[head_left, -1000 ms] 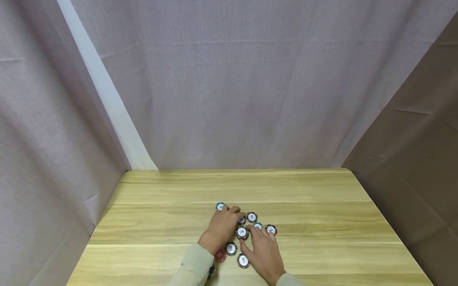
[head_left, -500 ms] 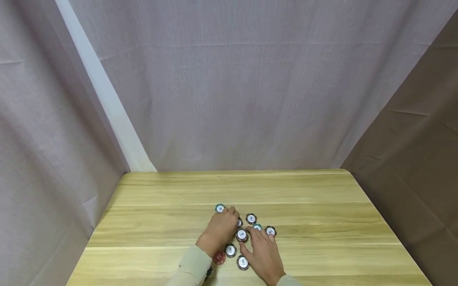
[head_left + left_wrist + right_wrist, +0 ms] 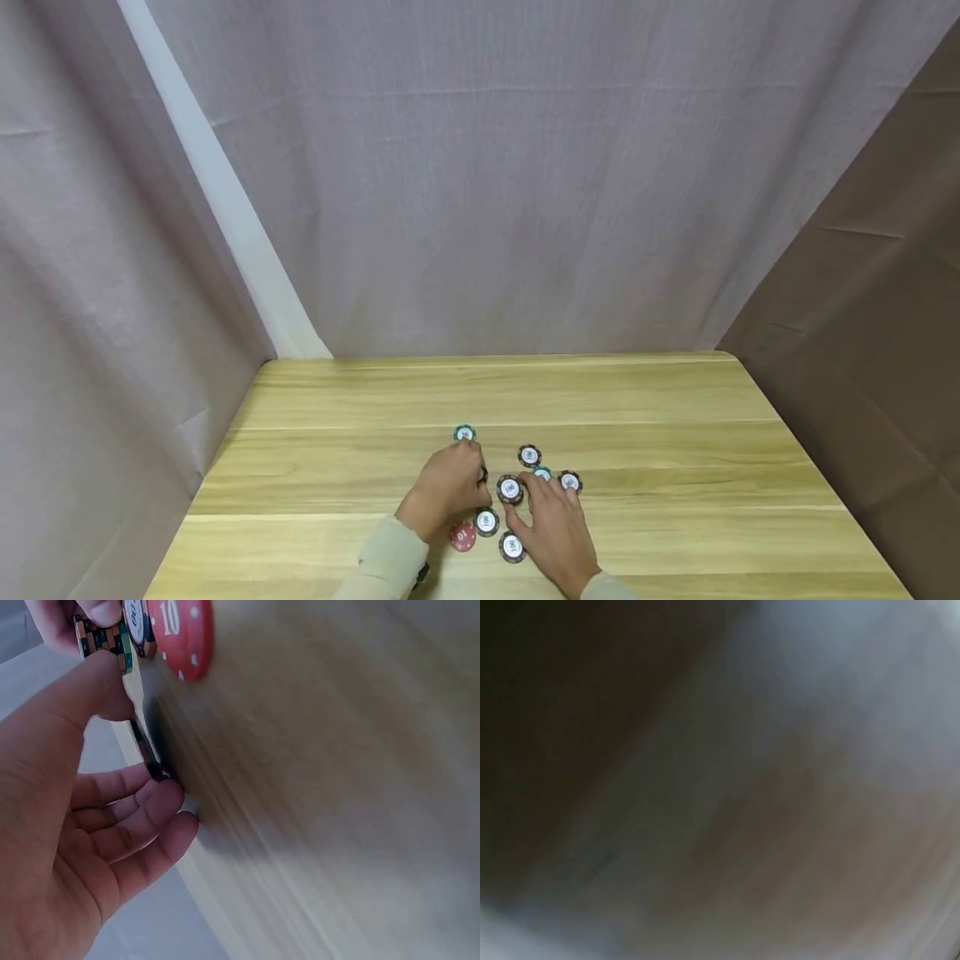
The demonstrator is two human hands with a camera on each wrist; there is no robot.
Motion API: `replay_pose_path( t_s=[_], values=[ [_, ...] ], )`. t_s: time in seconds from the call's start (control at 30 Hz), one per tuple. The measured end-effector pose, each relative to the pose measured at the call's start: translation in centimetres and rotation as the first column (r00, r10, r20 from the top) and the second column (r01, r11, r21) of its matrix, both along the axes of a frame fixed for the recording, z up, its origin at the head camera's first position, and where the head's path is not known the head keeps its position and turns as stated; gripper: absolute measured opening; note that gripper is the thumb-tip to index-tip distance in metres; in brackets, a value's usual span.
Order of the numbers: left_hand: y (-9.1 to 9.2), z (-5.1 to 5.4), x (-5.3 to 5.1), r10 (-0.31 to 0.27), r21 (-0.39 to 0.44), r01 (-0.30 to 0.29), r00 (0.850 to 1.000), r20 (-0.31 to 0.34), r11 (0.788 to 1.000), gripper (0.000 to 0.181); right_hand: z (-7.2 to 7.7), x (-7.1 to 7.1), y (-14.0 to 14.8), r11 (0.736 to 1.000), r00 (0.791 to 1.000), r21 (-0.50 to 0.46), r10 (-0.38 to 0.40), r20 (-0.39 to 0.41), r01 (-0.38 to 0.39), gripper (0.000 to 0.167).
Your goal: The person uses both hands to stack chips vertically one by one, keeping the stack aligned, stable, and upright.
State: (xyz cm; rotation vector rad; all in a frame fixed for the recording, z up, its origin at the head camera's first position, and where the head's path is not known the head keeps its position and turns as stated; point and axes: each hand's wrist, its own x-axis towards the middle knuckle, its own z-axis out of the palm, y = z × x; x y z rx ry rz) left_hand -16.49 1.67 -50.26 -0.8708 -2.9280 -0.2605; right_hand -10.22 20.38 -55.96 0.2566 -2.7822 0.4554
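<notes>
My left hand (image 3: 448,482) pinches a black poker chip (image 3: 144,746) between thumb and fingertips; in the left wrist view the chip is tilted, close to the tabletop. A short stack of black-and-brown poker chips (image 3: 510,489), its top one marked 100, stands just right of that hand. Thumb and index finger of my right hand (image 3: 557,527) grip this stack at its sides. Partly under the right fingers lies a green-edged chip (image 3: 542,473). A green 20 chip (image 3: 465,432) lies just beyond the left knuckles. The right wrist view is too dark and blurred to read.
Around the hands lie a red 10 chip (image 3: 462,536) and black 100 chips, one (image 3: 487,522) beside the red chip, another (image 3: 512,547) by the right thumb. More black chips lie farther off (image 3: 529,455) and right (image 3: 570,482). Grey curtains (image 3: 480,183) hang behind the wooden table (image 3: 337,467).
My left hand has drawn a black chip leftward and toward me, away from the stack, and its fingers have closed on it. My right hand stays at the stack.
</notes>
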Motion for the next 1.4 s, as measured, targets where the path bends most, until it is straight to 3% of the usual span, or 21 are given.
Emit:
replay_pose_path(
  t_s=[0.17,0.47,0.67,0.83,1.13,1.4],
  values=[
    [-0.5,-0.4,0.5,0.018,0.050,-0.017,1.000,-0.008,0.999,0.018,0.0,0.1,0.0,1.000,1.000,-0.005,0.001,0.006,-0.001,0.045],
    [-1.1,-0.1,1.3,0.015,0.142,-0.024,0.998,0.064,0.990,0.013,-0.2,0.1,-0.2,1.000,1.000,-0.004,0.000,-0.002,0.000,0.044],
    [-0.8,0.4,2.2,-0.040,0.107,0.042,0.999,-0.024,0.993,0.018,-0.4,0.2,-0.3,1.000,1.000,0.000,0.013,0.005,-0.013,0.046],
    [-0.1,0.5,2.3,-0.058,0.096,0.066,0.995,-0.086,0.993,0.022,-0.2,0.0,0.0,1.000,1.000,0.003,0.004,0.022,-0.004,0.048],
    [0.8,0.5,2.6,-0.082,0.058,0.088,0.993,-0.088,0.994,0.025,-0.1,0.1,0.1,1.000,0.999,-0.005,0.014,0.046,-0.014,0.049],
    [2.1,1.2,2.9,-0.084,0.122,0.093,0.994,-0.072,0.988,0.019,0.0,0.1,0.0,1.000,0.999,0.008,0.012,0.041,-0.013,0.054]
  ],
)
